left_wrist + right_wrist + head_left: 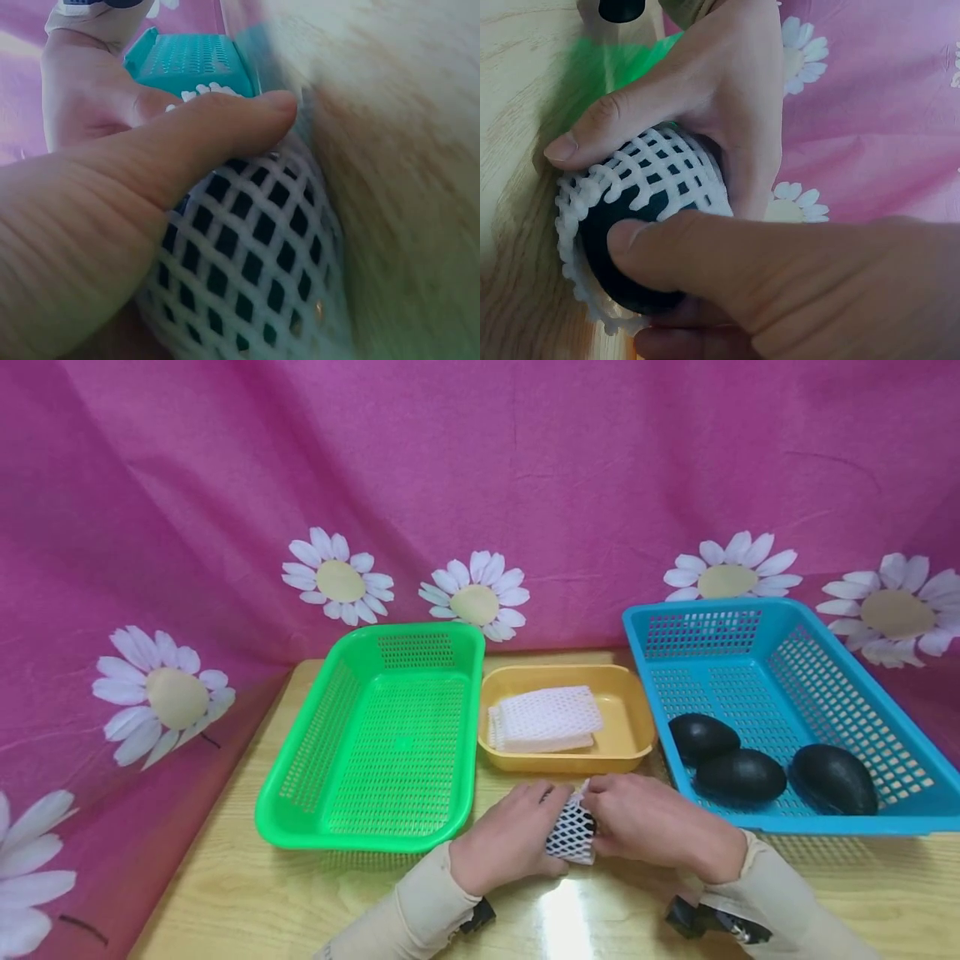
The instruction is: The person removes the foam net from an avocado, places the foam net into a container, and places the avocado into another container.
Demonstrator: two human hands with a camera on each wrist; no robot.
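Observation:
Above the table, near its front, a white foam net sleeve [572, 837] covers part of a black avocado [616, 279]. My left hand [513, 837] grips the netted part from the left, thumb lying along the mesh. From the other side my right hand [654, 820] pinches the avocado at the sleeve's open end. In the right wrist view its thumb [649, 244] presses the bare black skin, and its fingers sit under the net's edge. The mesh reaches over the avocado's far part, while the end toward my right hand shows uncovered.
A yellow tray [626, 714] holding folded white foam nets [547, 717] stands just beyond my hands. The green basket [397, 752] is at left. At right, the blue basket [750, 827] holds three black avocados [741, 777]. A pink flowered cloth [480, 468] hangs behind.

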